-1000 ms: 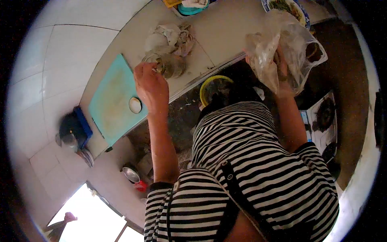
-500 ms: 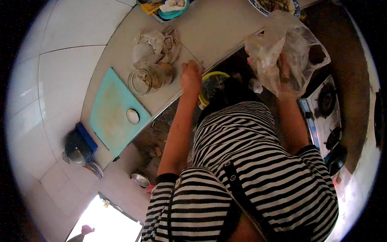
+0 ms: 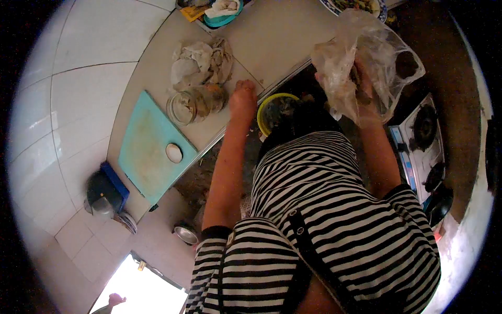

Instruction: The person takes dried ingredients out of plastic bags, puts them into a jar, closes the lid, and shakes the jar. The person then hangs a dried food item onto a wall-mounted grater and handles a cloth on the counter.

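Note:
My left hand [image 3: 243,100] rests at the counter's front edge with its fingers curled together; whatever they hold, if anything, is hidden. Just left of it a glass jar [image 3: 184,107] lies on its side, its open mouth facing left, beside a crumpled plastic bag [image 3: 196,63]. On the right, my right hand [image 3: 366,86] shows through a clear plastic bag [image 3: 389,57], its fingers wrapped in the film. A yellow-rimmed bucket [image 3: 263,111] stands below the counter between my hands.
A turquoise cutting board [image 3: 146,146] with a round white lid [image 3: 173,153] lies on the counter [image 3: 277,31]. Farther back are a patterned plate [image 3: 383,11] and a turquoise bowl [image 3: 225,21]. A gas stove [image 3: 413,152] stands at the right, a metal pot [image 3: 185,234] low at the left.
My right hand and the clear bag have shifted slightly left and up. My left hand has moved slightly left along the counter edge.

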`<state>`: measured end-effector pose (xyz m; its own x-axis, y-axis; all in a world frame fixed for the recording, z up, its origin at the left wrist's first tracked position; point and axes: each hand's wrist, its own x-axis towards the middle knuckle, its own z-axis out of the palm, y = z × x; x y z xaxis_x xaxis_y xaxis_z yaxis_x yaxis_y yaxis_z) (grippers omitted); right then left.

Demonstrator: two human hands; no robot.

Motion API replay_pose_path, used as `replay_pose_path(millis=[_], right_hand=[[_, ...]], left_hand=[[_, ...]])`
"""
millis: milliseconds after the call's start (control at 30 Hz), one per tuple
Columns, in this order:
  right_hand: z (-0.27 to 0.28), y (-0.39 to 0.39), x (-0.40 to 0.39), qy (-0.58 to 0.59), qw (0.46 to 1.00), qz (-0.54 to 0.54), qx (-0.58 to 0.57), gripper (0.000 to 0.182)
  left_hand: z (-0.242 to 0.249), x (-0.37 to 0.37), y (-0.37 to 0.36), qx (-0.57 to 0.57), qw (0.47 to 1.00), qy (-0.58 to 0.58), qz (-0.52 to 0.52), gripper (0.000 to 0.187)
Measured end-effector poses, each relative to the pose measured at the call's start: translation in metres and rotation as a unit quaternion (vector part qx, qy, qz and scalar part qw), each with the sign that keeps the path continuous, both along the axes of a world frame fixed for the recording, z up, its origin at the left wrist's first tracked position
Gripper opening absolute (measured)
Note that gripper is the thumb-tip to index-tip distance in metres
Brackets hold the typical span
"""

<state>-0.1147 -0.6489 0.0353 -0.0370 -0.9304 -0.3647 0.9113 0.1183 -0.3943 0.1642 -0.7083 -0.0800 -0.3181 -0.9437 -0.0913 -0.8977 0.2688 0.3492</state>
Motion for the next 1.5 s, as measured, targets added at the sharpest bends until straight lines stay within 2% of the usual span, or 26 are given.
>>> replay_pose_path(millis=[100, 167, 233, 300, 333, 400, 500, 600, 633, 700, 800, 833, 933, 967, 1033, 1067, 1133, 1167, 1233, 1267, 1333, 1400, 1500], right_hand=[[-0.028, 0.000, -0.013, -0.023, 0.997, -0.014, 0.067, 0.046], [-0.014, 0.002, -0.006, -0.031, 0.996, -0.022, 0.085, 0.045], [0.001, 0.000, 0.004, -0.091, 0.995, 0.000, 0.040, 0.045], [0.000, -0.005, 0.006, -0.086, 0.996, 0.016, 0.020, 0.046], [-0.009, -0.010, 0.003, -0.073, 0.997, 0.020, 0.019, 0.047], [-0.023, -0.020, -0.001, -0.057, 0.998, 0.024, 0.020, 0.048], [-0.024, -0.021, 0.005, -0.051, 0.998, 0.033, 0.021, 0.050], [-0.018, -0.017, 0.012, -0.054, 0.998, 0.035, 0.020, 0.052], [-0.017, -0.016, 0.012, -0.051, 0.998, 0.035, 0.019, 0.053], [-0.017, -0.018, 0.011, -0.040, 0.998, 0.035, 0.017, 0.054], [-0.025, -0.024, 0.005, -0.015, 0.999, 0.034, 0.010, 0.056], [-0.026, -0.026, 0.003, -0.009, 0.999, 0.035, 0.009, 0.057], [-0.026, -0.022, 0.000, 0.017, 0.999, 0.043, 0.001, 0.060], [-0.026, -0.020, -0.001, 0.025, 0.999, 0.047, -0.002, 0.060], [-0.023, -0.010, 0.000, 0.065, 0.996, 0.062, -0.031, 0.062], [-0.022, -0.003, 0.001, 0.099, 0.992, 0.069, -0.048, 0.063], [-0.024, 0.007, 0.002, 0.233, 0.962, 0.086, -0.111, 0.065], [-0.025, 0.009, 0.005, 0.298, 0.940, 0.085, -0.144, 0.066], [-0.032, 0.006, 0.012, 0.266, 0.943, 0.079, -0.183, 0.067], [-0.037, 0.001, 0.016, 0.087, 0.979, 0.074, -0.168, 0.068], [-0.024, -0.015, 0.030, 0.188, 0.953, 0.085, -0.220, 0.070], [0.000, -0.030, 0.044, 0.141, 0.973, 0.137, -0.121, 0.073], [-0.026, -0.052, 0.060, -0.092, 0.941, 0.191, -0.266, 0.072]], left_hand=[[0.020, 0.001, -0.001, -0.009, 0.995, 0.093, 0.025, 0.015], [0.092, -0.005, 0.004, -0.071, 0.982, 0.157, 0.077, 0.017], [0.122, 0.020, -0.001, -0.183, 0.942, 0.264, 0.101, 0.015], [0.178, 0.030, 0.001, -0.242, 0.918, 0.275, 0.148, 0.010], [0.191, 0.037, 0.001, -0.279, 0.914, 0.235, 0.175, 0.008], [0.196, 0.054, 0.004, -0.283, 0.927, 0.155, 0.194, 0.012], [0.168, 0.085, 0.008, -0.200, 0.962, 0.102, 0.155, 0.019], [0.181, 0.062, 0.014, -0.314, 0.945, -0.011, 0.088, 0.022], [0.176, 0.050, 0.016, -0.339, 0.934, 0.086, 0.078, 0.021], [0.153, 0.027, 0.027, -0.276, 0.949, 0.154, 0.008, 0.018], [0.104, -0.004, 0.026, -0.128, 0.987, 0.092, -0.034, 0.020], [0.075, -0.002, 0.026, -0.067, 0.992, 0.102, -0.017, 0.021], [0.027, -0.001, 0.015, 0.018, 0.999, -0.029, -0.011, 0.018], [0.022, 0.000, 0.015, 0.017, 1.000, -0.025, -0.008, 0.016], [0.012, 0.001, 0.013, 0.014, 1.000, -0.014, -0.002, 0.012], [0.006, 0.004, 0.013, -0.024, 0.999, -0.022, -0.014, 0.012], [0.001, 0.004, 0.012, -0.103, 0.993, -0.036, -0.037, 0.012], [0.001, 0.002, 0.012, -0.071, 0.995, -0.062, -0.040, 0.011], [0.004, 0.001, 0.013, -0.010, 0.993, -0.112, -0.041, 0.009], [0.020, -0.002, 0.017, -0.027, 0.997, -0.057, -0.034, 0.008], [0.082, -0.007, 0.030, -0.061, 0.997, 0.049, -0.011, 0.007], [0.137, 0.005, 0.029, -0.205, 0.967, 0.150, 0.010, 0.006], [0.188, 0.041, 0.024, -0.292, 0.938, 0.168, 0.086, 0.005]])
